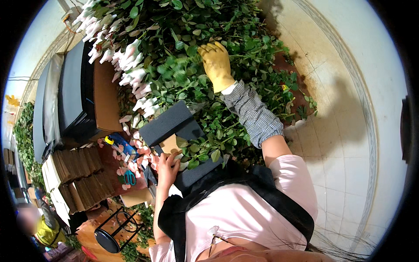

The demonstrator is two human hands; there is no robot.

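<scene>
My bare left hand (167, 169) is closed at the edge of a dark corrugated cardboard wrap (166, 124), its fingers around a pale, white-covered rose head (178, 160). Leafy rose stems (214, 146) lie across the wrap, to the right of that hand. Farther off, my right hand (216, 64), in a yellow glove and checked sleeve, reaches into a big heap of leafy roses (244, 26). Its fingers curl over a stem there, partly hidden by leaves. Many rose heads in white sleeves (133, 76) point left along the heap's side.
Stacks of dark cardboard sheets (76, 87) and brown cardboard pieces (80, 174) stand at left. Teal-handled scissors (129, 177), a blue tool with a yellow end (120, 146) and pink petals (135, 146) lie nearby. A round black stool (107, 240) is lower left; another person (48, 229) is beyond.
</scene>
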